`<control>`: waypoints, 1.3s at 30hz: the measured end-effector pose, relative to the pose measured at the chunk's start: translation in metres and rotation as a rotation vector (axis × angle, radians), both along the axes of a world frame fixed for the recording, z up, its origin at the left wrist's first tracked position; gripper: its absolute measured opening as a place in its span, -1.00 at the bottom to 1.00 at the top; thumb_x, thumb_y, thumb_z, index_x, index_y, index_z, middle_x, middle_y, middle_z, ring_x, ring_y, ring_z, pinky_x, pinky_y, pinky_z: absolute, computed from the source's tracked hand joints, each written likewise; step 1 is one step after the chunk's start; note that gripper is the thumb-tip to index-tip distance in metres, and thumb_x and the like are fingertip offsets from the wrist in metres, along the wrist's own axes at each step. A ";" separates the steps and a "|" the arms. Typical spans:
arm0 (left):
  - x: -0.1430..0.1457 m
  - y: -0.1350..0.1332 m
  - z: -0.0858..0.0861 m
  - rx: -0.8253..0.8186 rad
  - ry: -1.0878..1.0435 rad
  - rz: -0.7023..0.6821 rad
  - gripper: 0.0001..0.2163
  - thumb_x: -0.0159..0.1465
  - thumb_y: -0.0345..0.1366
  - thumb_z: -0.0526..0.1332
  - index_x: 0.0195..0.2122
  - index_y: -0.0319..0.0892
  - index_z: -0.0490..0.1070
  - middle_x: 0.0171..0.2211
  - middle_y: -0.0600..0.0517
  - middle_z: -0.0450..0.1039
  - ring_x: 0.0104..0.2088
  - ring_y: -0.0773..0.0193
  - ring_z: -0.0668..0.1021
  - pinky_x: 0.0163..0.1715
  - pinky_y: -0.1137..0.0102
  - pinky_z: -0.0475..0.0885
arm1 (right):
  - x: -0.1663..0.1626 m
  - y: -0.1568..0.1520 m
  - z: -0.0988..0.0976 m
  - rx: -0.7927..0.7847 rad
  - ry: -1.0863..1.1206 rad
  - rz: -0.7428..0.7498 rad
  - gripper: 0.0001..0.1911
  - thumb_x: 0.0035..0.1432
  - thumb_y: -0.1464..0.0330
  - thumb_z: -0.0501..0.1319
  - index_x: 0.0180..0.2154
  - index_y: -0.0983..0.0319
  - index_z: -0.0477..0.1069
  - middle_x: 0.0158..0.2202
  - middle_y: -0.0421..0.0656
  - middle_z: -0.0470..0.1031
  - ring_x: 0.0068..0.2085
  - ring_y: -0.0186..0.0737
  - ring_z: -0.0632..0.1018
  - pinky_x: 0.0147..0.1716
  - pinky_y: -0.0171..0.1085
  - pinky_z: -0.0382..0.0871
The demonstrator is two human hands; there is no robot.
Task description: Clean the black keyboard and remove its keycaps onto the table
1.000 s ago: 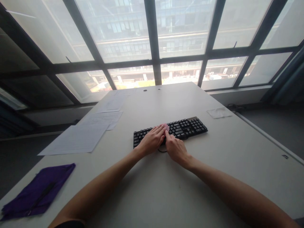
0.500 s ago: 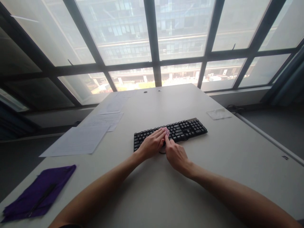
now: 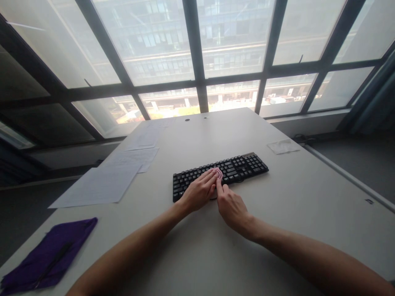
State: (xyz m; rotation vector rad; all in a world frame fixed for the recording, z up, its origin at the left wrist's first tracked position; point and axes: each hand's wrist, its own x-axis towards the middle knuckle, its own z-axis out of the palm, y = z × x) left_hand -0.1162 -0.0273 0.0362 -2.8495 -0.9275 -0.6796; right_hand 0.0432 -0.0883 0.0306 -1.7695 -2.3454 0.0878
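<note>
Mid-frame, the left hand [image 3: 197, 192] lies flat, fingers spread, on the black keyboard [image 3: 247, 163], its fingertips at a pink round pad [image 3: 218, 173]. The right hand [image 3: 232, 207] touches the pad with its forefinger; I cannot tell whether it pinches it. Working the pad along the keys likely calls for light, even pressure.

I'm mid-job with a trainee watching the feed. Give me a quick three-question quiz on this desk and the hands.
1. True or false: the left hand rests on the black keyboard.
2. The pink round thing lies on: A) the papers, B) the keyboard, C) the purple cloth.
3. Which hand points a forefinger at the pink thing?

Key: 1 true; 2 B; 3 the right hand.
</note>
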 end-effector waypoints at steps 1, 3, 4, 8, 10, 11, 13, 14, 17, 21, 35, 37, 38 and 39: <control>0.000 0.000 0.000 -0.005 0.011 -0.006 -0.54 0.45 -0.34 -0.09 0.36 -0.25 0.10 0.34 -0.11 0.16 0.37 0.14 0.17 0.36 0.09 0.20 | 0.000 -0.001 0.000 -0.012 -0.006 0.000 -0.38 0.31 0.59 -0.14 0.38 0.38 -0.06 -0.09 0.08 0.47 -0.20 -0.13 0.59 -0.26 -0.28 0.48; 0.001 0.001 -0.001 -0.015 0.032 -0.012 -0.54 0.45 -0.35 -0.08 0.35 -0.27 0.11 0.34 -0.12 0.17 0.37 0.16 0.16 0.37 0.11 0.18 | 0.001 -0.001 0.001 -0.032 -0.009 0.003 -0.39 0.32 0.57 -0.14 0.38 0.38 -0.07 -0.11 0.08 0.47 -0.21 -0.11 0.60 -0.27 -0.26 0.49; 0.001 0.001 -0.001 -0.019 0.035 -0.011 -0.54 0.44 -0.35 -0.08 0.35 -0.28 0.11 0.34 -0.13 0.17 0.37 0.16 0.16 0.37 0.12 0.17 | 0.001 -0.001 0.002 -0.037 -0.008 0.003 -0.40 0.34 0.56 -0.15 0.38 0.39 -0.07 -0.11 0.08 0.47 -0.21 -0.10 0.60 -0.26 -0.26 0.49; 0.001 0.002 -0.002 -0.022 0.003 0.010 -0.54 0.44 -0.35 -0.07 0.35 -0.25 0.11 0.36 -0.11 0.13 0.38 0.15 0.14 0.37 0.10 0.17 | 0.002 0.001 0.006 -0.038 0.009 -0.005 -0.40 0.34 0.55 -0.15 0.38 0.40 -0.09 -0.09 0.09 0.47 -0.17 -0.12 0.59 -0.22 -0.27 0.47; 0.003 0.002 -0.003 -0.022 -0.011 0.018 -0.53 0.44 -0.36 -0.07 0.37 -0.23 0.08 0.37 -0.10 0.10 0.38 0.14 0.13 0.37 0.09 0.17 | 0.003 0.001 0.008 -0.025 0.015 -0.011 -0.38 0.31 0.58 -0.13 0.38 0.40 -0.08 -0.06 0.10 0.46 -0.14 -0.14 0.58 -0.18 -0.29 0.46; 0.004 0.002 -0.004 -0.022 -0.014 0.020 -0.53 0.44 -0.36 -0.07 0.38 -0.22 0.06 0.38 -0.10 0.08 0.39 0.14 0.12 0.37 0.10 0.17 | 0.004 0.001 0.009 -0.015 0.012 -0.016 -0.38 0.31 0.59 -0.13 0.38 0.40 -0.07 -0.05 0.10 0.45 -0.13 -0.14 0.57 -0.17 -0.30 0.45; 0.007 0.002 -0.005 -0.015 -0.020 0.018 -0.51 0.44 -0.37 -0.08 0.39 -0.21 0.03 0.38 -0.09 0.06 0.39 0.14 0.11 0.37 0.10 0.17 | 0.004 0.001 0.009 -0.003 -0.008 -0.034 -0.39 0.30 0.59 -0.14 0.37 0.41 -0.05 -0.05 0.10 0.45 -0.12 -0.13 0.56 -0.16 -0.29 0.45; 0.008 0.003 -0.006 -0.008 -0.020 0.014 -0.51 0.44 -0.37 -0.08 0.39 -0.21 0.02 0.38 -0.10 0.06 0.39 0.13 0.11 0.37 0.09 0.17 | 0.004 0.001 0.009 -0.003 -0.021 -0.044 -0.39 0.31 0.59 -0.14 0.37 0.40 -0.04 -0.06 0.10 0.45 -0.12 -0.12 0.56 -0.17 -0.28 0.46; 0.010 0.005 -0.009 0.010 0.005 -0.007 -0.51 0.44 -0.37 -0.08 0.39 -0.26 0.03 0.37 -0.14 0.09 0.39 0.11 0.10 0.37 0.07 0.16 | 0.003 0.001 0.008 -0.030 -0.042 -0.060 -0.39 0.31 0.59 -0.16 0.38 0.39 -0.06 -0.09 0.10 0.45 -0.15 -0.11 0.58 -0.20 -0.27 0.47; 0.009 0.005 -0.009 0.001 0.046 -0.026 -0.51 0.44 -0.36 -0.07 0.39 -0.29 0.02 0.36 -0.18 0.11 0.39 0.11 0.10 0.38 0.05 0.14 | 0.002 0.000 0.008 -0.077 -0.043 -0.056 -0.35 0.32 0.58 -0.15 0.40 0.35 -0.17 -0.09 0.10 0.46 -0.17 -0.12 0.61 -0.23 -0.28 0.48; 0.005 0.005 -0.013 0.003 0.037 0.091 -0.50 0.43 -0.34 -0.04 0.38 -0.28 0.04 0.38 -0.17 0.05 0.40 0.06 0.08 0.37 0.04 0.14 | 0.006 0.012 0.003 -0.019 0.018 -0.001 -0.37 0.31 0.57 -0.14 0.39 0.38 -0.10 0.02 0.14 0.43 -0.07 -0.11 0.56 -0.09 -0.26 0.43; 0.004 0.006 -0.012 0.003 0.022 0.103 -0.50 0.41 -0.38 -0.05 0.38 -0.28 0.05 0.38 -0.16 0.07 0.40 0.07 0.08 0.37 0.04 0.15 | 0.008 0.016 0.003 -0.029 0.023 0.014 -0.37 0.31 0.56 -0.14 0.39 0.38 -0.09 0.02 0.14 0.44 -0.07 -0.12 0.57 -0.09 -0.27 0.43; 0.005 0.006 -0.011 0.002 0.010 0.101 -0.50 0.40 -0.40 -0.05 0.37 -0.27 0.06 0.37 -0.15 0.08 0.39 0.08 0.10 0.37 0.04 0.15 | 0.008 0.017 0.003 -0.042 0.024 0.019 -0.37 0.31 0.56 -0.14 0.39 0.38 -0.09 0.01 0.15 0.45 -0.08 -0.12 0.58 -0.11 -0.27 0.43; 0.005 0.006 -0.011 0.000 -0.003 0.095 -0.49 0.39 -0.41 -0.06 0.37 -0.26 0.07 0.37 -0.15 0.09 0.39 0.09 0.11 0.37 0.05 0.16 | 0.009 0.018 0.003 -0.053 0.026 0.023 -0.36 0.31 0.56 -0.13 0.39 0.37 -0.09 0.01 0.15 0.45 -0.10 -0.11 0.58 -0.12 -0.27 0.42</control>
